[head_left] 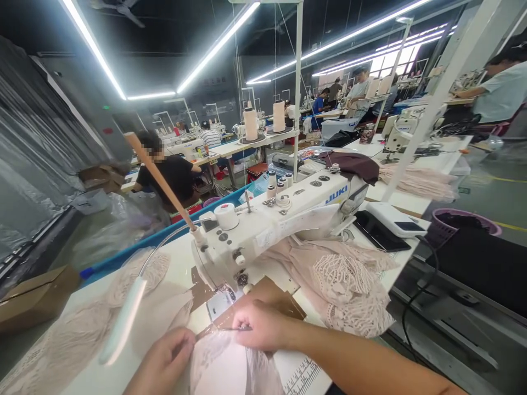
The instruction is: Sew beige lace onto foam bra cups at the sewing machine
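A white JUKI sewing machine [280, 219] stands on the white table [395, 200] in front of me. My left hand [162, 362] is closed in a pinch on pale pink lace fabric [230, 365] near the table's front edge. My right hand [259, 326] is closed on a thin metal tool [230, 329], which points left toward the left hand. Both hands are just in front of the needle plate [218, 304]. More of the pink lace lies heaped to the right [346, 282] and spread to the left [82, 329].
A slim lamp on a bent arm [123, 318] reaches over the left of the table. Thread cones [251, 123] stand behind the machine. A dark tablet [376, 230] and a purple basket [448, 225] are at the right. Other people sit at machines farther back.
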A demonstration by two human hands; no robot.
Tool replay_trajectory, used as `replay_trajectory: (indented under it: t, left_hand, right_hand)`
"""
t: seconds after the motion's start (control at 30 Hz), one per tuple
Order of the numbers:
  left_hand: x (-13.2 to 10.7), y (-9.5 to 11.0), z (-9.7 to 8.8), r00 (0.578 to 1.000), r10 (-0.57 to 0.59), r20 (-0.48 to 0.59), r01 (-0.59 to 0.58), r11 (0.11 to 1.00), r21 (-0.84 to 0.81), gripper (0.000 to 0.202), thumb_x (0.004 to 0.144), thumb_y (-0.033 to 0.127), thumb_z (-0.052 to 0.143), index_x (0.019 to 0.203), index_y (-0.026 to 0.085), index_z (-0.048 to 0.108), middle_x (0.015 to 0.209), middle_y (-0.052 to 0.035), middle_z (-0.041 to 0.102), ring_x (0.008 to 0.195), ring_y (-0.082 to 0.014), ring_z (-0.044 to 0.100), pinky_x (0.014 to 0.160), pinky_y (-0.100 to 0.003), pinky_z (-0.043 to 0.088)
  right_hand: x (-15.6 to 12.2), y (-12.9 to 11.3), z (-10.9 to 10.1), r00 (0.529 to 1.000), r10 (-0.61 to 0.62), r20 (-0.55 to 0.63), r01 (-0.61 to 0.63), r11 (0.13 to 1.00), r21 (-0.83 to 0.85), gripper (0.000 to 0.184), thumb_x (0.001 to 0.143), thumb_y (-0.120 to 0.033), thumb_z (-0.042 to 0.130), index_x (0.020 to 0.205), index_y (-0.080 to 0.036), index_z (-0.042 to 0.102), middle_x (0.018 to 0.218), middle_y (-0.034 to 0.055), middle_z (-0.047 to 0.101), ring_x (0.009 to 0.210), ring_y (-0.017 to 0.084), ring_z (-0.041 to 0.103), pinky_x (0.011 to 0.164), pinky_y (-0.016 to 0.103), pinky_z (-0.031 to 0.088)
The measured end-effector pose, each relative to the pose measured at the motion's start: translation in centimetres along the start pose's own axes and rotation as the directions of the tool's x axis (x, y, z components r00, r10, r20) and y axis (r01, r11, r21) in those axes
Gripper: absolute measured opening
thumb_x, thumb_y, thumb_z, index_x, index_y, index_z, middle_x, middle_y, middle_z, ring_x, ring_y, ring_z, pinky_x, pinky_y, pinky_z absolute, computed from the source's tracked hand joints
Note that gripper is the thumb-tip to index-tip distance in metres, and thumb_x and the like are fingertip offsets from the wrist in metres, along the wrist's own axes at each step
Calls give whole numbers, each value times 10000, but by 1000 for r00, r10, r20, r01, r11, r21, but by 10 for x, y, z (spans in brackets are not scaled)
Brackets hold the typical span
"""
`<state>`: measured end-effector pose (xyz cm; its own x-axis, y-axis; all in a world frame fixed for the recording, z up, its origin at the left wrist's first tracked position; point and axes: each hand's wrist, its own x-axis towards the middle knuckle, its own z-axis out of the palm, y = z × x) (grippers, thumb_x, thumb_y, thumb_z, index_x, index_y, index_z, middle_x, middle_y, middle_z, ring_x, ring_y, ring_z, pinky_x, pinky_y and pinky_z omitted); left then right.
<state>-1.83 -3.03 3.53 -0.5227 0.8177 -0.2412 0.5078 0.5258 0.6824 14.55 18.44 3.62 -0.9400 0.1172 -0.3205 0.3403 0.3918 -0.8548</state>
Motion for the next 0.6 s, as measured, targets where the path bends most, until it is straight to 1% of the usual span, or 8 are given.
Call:
replay_trajectory:
  t: [0.07,0.13,0.2,0.23,0.33,0.43,0.53,0.6]
  left_hand:
    - [1,2,3,999,4,-44,-6,999,-41,412,865,551,441,874,188,637,885,-55,647,884,-236,591,799,-289,470]
    - [3,5,8,998,-5,-62,-2,994,-113,422,836,547,504,1048,207,636,1085,-75,647,1035,-253,579,910,-304,457]
    - [4,10,16,999,-2,-52,-8,985,-175,497,788,532,585,1169,213,601,1237,-88,599,1153,-265,536,995,-314,419]
    - [4,14,20,999,15,-35,-21,981,-191,523,767,519,617,1187,208,596,1261,-94,588,1176,-271,525,1017,-317,406]
    - [4,25,28,996,81,25,-74,974,-212,461,762,479,638,1123,193,631,1190,-97,630,1127,-275,557,993,-316,425]
    - [4,36,32,988,137,70,-116,962,-246,336,807,458,591,976,176,659,1002,-81,677,946,-243,609,841,-280,483]
    - [5,40,33,989,133,61,-113,957,-267,310,832,450,564,870,154,647,836,-53,643,792,-193,571,713,-245,463]
    - [4,41,34,992,116,40,-100,954,-282,293,829,430,576,831,142,635,785,-38,605,747,-170,530,679,-236,435]
  right_hand:
    - [0,-1,0,1000,5,-3,-5,1000,-4,206,766,-326,541,872,-196,662,559,-32,540,410,106,525,344,179,375]
    - [-1,-2,-1,1000,4,-8,-4,1000,-8,197,769,-314,551,879,-200,668,555,-34,545,411,101,517,349,177,369]
    - [-2,-3,-1,1000,-4,-15,4,1000,-9,193,769,-302,561,894,-212,677,549,-40,545,404,96,504,350,175,359]
    - [-3,-4,-2,1000,-8,-17,8,1000,-8,195,769,-296,563,904,-217,680,545,-43,540,398,94,496,348,174,356]
    - [-4,-5,-2,1000,-21,-21,21,1000,4,193,768,-284,560,904,-219,682,533,-50,518,381,92,477,332,173,350]
    - [-4,-4,-3,999,-36,-29,36,999,19,164,765,-279,559,856,-207,675,526,-50,506,373,94,470,316,175,348]
    - [-1,-1,-2,998,-57,-37,58,998,34,161,762,-293,566,857,-220,673,552,-46,527,373,96,463,309,188,352]
    - [3,3,-1,996,-81,-31,82,995,49,170,766,-297,568,881,-223,668,558,-48,529,374,98,459,322,198,353]
